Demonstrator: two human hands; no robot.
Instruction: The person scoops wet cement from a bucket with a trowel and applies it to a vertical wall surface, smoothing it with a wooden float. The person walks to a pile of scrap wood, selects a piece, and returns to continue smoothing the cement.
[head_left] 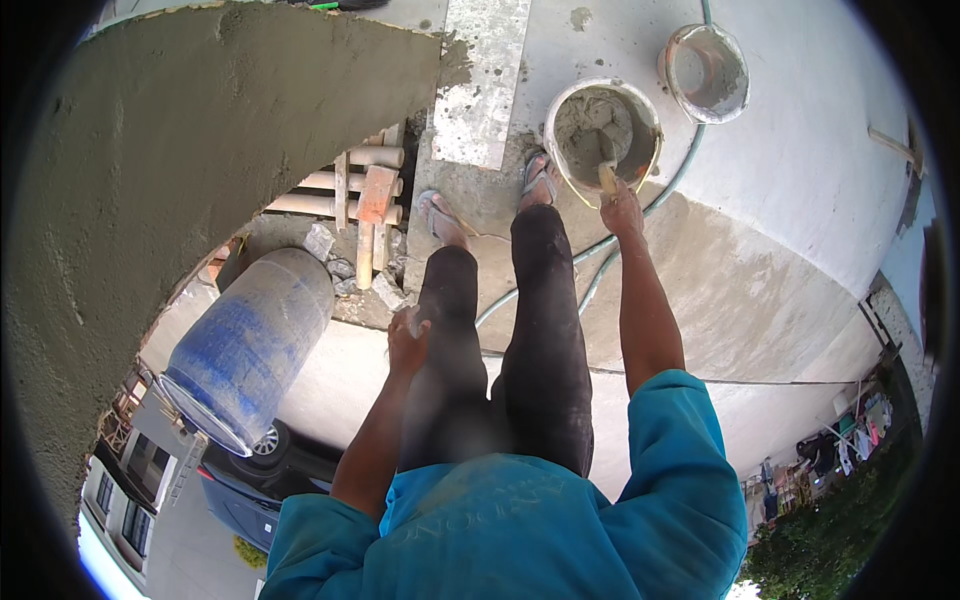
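Note:
My right hand (622, 210) is closed round the handle of a trowel (607, 172). The trowel's blade dips into wet grey mortar (592, 118) inside a round bucket (655, 150) with a smeared rim. Beside my left knee hangs my left hand (406, 345), its thumb apart from the loosely bent fingers, and I see nothing held in it. Freshly coated grey plaster covers a wall (220, 110) on the left.
A smaller bucket (740, 85) stands beyond the mortar bucket, with a green hose (690, 160) running past both. A pale board (480, 90) lies ahead of my feet. Bricks (377, 195), pipes (300, 204) and rubble (318, 240) sit left, near a blue drum (245, 345).

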